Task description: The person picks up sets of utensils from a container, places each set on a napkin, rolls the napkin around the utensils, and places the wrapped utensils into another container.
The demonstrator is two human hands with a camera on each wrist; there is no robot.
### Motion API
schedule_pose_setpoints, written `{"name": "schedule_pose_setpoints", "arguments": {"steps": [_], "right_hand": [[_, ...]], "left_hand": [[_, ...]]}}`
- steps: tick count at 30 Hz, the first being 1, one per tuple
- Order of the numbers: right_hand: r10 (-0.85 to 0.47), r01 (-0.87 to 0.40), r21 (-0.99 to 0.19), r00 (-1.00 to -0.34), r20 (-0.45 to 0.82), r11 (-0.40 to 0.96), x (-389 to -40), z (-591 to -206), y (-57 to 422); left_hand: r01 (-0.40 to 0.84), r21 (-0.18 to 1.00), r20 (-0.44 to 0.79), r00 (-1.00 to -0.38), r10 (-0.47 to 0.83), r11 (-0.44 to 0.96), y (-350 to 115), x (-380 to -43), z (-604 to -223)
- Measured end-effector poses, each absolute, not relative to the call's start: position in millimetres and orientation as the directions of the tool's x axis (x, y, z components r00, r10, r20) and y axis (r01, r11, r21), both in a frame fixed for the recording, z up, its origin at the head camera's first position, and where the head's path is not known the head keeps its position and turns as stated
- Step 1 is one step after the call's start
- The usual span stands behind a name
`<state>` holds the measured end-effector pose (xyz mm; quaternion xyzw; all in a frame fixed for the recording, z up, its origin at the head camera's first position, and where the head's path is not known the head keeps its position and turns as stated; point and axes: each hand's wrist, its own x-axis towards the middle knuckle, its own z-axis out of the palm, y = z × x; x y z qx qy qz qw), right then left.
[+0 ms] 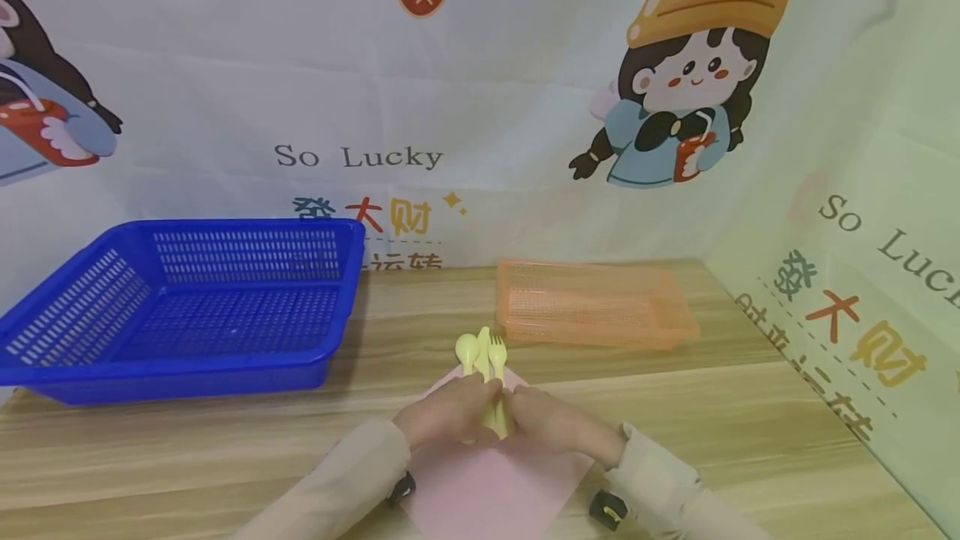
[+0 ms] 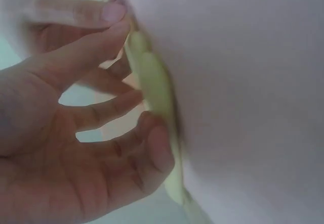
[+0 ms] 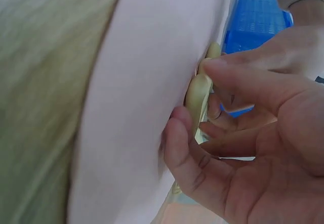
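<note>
A pale yellow spoon point(image 1: 467, 347), knife point(image 1: 483, 342) and fork point(image 1: 497, 347) lie side by side over a pink sheet point(image 1: 498, 490), heads pointing away from me. My left hand point(image 1: 453, 412) holds the set from the left, its thumb and curled fingers at the handles. From the right, my right hand point(image 1: 553, 422) grips the handles too, and the two thumbs nearly meet over them. In the left wrist view the yellow handles point(image 2: 156, 82) run between thumb and fingers, close along the sheet. Bent fingers point(image 3: 178, 138) reach the handle ends in the right wrist view.
A large blue basket point(image 1: 330, 348) stands on the wooden table point(image 1: 187, 473) at the left. At the back right is a shallow orange basket point(image 1: 592, 338). A printed cloth point(image 1: 495, 65) hangs behind and to the right. The pink sheet lies cornerwise towards me.
</note>
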<state>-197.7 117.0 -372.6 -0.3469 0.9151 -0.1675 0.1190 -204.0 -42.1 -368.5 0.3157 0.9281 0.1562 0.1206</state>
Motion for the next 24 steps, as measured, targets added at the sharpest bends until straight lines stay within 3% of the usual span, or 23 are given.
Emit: {"name": "schedule_pose_setpoints", "arguments": {"steps": [8,16,20,24], "right_hand": [[-0.677,-0.58,-0.434,-0.729,-0.103,0.69,-187,-365,127],[-0.735,-0.657,-0.372,-0.668,-0.114,0.655,-162,-359,153],[-0.778,-0.745,-0.25,-0.625,-0.062,0.618,-154,-361,162],[-0.761,-0.75,-0.142,-0.648,-0.038,0.646,-147,-363,169]], "left_hand": [[0.538,0.468,-0.087,-0.761,0.642,0.701,-62,-198,-357],[0.64,0.333,-0.087,-0.711,0.698,0.693,-91,-172,-353],[0.663,0.26,-0.099,-0.704,0.703,0.702,-101,-154,-357],[0.661,0.153,-0.131,-0.723,0.678,0.735,-108,-144,-359]]}}
